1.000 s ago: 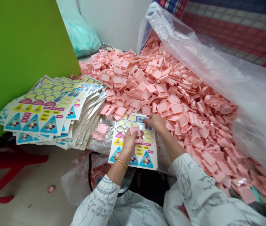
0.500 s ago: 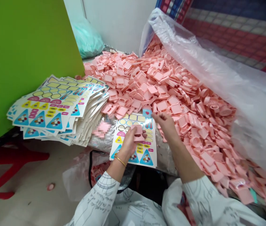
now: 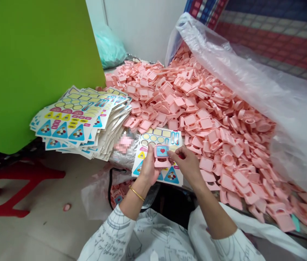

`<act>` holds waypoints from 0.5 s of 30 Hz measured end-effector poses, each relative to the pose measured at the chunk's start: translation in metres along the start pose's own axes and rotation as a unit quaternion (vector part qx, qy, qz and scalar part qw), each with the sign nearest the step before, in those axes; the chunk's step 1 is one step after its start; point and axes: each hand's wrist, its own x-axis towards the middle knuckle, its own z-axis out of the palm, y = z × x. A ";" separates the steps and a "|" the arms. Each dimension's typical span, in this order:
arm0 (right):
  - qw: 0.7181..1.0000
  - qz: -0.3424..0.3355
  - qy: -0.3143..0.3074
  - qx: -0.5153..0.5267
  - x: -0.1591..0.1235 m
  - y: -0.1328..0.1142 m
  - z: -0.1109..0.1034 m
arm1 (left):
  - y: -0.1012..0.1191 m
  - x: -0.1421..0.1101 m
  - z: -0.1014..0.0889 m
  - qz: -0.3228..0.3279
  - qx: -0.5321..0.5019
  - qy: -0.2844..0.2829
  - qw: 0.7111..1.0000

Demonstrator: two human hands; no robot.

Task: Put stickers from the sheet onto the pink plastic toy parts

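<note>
A pink plastic toy monitor (image 3: 162, 164) is gripped in my left hand (image 3: 150, 167), fingers closed round its left side. Over its square face lies a blue sticker with a red heart (image 3: 162, 150). My right hand (image 3: 187, 163) has thumb and forefinger pinched at the sticker's right edge; whether that edge is stuck down I cannot tell. Under both hands is a sticker sheet (image 3: 157, 139) with yellow shapes and blue triangles, partly covered by my left hand and the toy.
A fanned stack of sticker sheets (image 3: 74, 119) lies to the left. Loose pink toy parts (image 3: 175, 98) spread across the back and right, beside a clear plastic bag (image 3: 240, 69). A green panel (image 3: 39, 65) rises at left above a red stool (image 3: 25, 181). Below hangs an open bag (image 3: 118, 192).
My right hand has brought the heart sticker down from above the sheet onto the toy monitor's face. The view has shifted slightly left.
</note>
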 end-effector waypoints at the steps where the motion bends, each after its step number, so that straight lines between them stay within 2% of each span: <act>1: 1.000 0.001 -0.002 -0.004 -0.001 0.000 0.001 | 0.000 0.000 0.000 0.002 -0.001 0.011 1.000; 15: 0.999 -0.006 0.016 -0.040 -0.005 0.005 0.007 | -0.002 -0.004 0.000 0.010 0.005 0.027 1.000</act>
